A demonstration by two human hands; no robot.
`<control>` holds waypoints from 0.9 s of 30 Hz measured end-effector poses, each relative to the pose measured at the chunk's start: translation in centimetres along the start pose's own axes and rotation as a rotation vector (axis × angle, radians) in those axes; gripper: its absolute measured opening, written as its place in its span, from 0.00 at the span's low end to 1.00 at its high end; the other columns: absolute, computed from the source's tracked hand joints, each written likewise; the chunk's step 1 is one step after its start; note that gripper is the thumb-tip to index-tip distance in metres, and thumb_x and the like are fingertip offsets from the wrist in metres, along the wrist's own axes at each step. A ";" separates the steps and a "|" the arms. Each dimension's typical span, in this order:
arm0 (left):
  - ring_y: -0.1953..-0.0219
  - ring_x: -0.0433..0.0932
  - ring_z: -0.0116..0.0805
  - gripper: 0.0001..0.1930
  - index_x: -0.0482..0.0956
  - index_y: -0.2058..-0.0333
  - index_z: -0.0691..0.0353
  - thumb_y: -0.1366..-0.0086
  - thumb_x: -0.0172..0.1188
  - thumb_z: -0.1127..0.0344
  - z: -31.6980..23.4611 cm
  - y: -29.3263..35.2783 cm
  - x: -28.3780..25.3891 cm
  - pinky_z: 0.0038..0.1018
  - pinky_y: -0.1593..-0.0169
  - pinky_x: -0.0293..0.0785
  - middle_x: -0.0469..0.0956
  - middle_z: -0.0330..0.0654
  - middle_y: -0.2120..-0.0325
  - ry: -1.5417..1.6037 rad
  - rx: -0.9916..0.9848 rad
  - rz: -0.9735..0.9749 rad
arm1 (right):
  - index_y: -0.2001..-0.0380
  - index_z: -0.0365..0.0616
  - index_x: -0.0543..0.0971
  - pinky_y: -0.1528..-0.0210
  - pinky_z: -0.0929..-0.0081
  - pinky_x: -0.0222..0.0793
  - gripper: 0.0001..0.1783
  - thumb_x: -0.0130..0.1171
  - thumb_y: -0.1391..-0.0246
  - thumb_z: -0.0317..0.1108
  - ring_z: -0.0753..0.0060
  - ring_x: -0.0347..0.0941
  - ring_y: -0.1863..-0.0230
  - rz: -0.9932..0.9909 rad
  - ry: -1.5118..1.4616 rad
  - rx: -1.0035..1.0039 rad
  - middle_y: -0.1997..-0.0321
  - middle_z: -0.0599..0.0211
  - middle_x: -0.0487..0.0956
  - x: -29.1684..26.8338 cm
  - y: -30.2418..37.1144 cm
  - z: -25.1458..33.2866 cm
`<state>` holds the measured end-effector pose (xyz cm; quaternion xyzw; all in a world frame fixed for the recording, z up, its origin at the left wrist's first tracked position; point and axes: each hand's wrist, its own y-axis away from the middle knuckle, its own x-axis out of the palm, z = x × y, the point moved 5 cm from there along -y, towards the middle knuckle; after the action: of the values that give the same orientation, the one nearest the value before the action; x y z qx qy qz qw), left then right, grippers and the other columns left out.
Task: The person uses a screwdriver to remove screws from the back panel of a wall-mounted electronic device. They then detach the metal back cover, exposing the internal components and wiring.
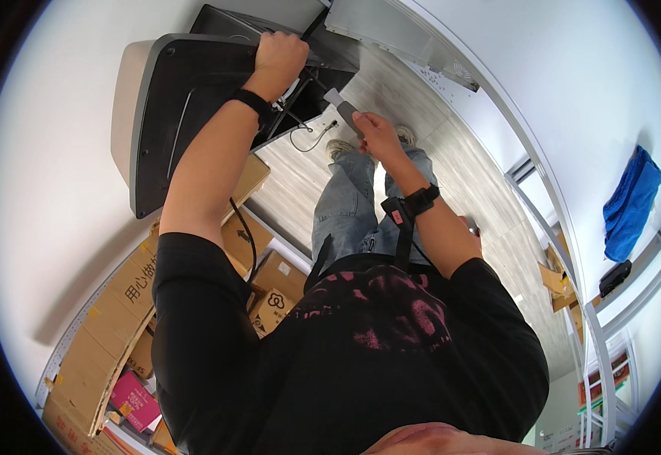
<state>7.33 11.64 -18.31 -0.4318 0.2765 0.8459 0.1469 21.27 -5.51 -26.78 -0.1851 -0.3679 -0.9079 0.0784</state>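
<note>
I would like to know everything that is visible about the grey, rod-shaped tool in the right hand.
The grey, rod-shaped tool has a thick, darker handle, apparently plastic or rubber, and a paler, flared tip. The bare right hand grips its lower end. It slants up toward the picture's left, near the black, box-like housing; whether the tip touches this is unclear.

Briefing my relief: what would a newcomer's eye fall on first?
The big black and beige casing, upper left, the left hand at its upper right corner. Top centre, the right hand holds a grey tool. The vivid blue cloth stands out at far right.
</note>
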 end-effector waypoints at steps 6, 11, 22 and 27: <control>0.65 0.78 0.36 0.05 0.82 0.76 0.53 0.46 0.57 0.67 -0.2 0.0 0.0 0.36 0.63 0.70 0.80 0.36 0.74 0.016 0.093 -0.075 | 0.69 0.38 0.76 0.79 0.80 0.63 0.22 0.54 0.41 0.51 0.82 0.64 0.84 -0.026 -0.025 0.028 0.83 0.75 0.67 -0.6 -0.1 0.0; 0.66 0.78 0.39 0.06 0.81 0.77 0.57 0.46 0.57 0.66 -0.6 0.6 -0.1 0.35 0.62 0.71 0.80 0.39 0.75 0.242 0.194 -0.172 | 0.63 0.39 0.77 0.77 0.81 0.64 0.21 0.55 0.42 0.49 0.82 0.65 0.81 -0.007 0.091 -0.013 0.80 0.75 0.69 -3.4 0.4 -0.3; 0.68 0.79 0.27 0.09 0.79 0.63 0.68 0.36 0.58 0.68 -2.6 6.5 4.5 0.22 0.62 0.76 0.81 0.41 0.68 1.977 -0.460 0.024 | 0.52 0.41 0.75 0.68 0.81 0.65 0.20 0.61 0.45 0.40 0.80 0.67 0.71 0.005 0.262 -0.172 0.67 0.72 0.75 -9.4 4.9 2.7; 0.64 0.81 0.33 0.07 0.79 0.61 0.68 0.37 0.58 0.73 -3.0 7.9 4.5 0.24 0.58 0.78 0.81 0.45 0.67 2.157 -0.523 -0.009 | 0.51 0.41 0.75 0.66 0.80 0.67 0.21 0.62 0.45 0.39 0.80 0.68 0.70 -0.010 0.282 -0.167 0.64 0.71 0.76 -9.7 4.7 2.6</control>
<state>2.82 3.59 -20.66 -0.9603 0.0709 0.0582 -0.2634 32.19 -7.00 -25.84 -0.0597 -0.2772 -0.9527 0.1093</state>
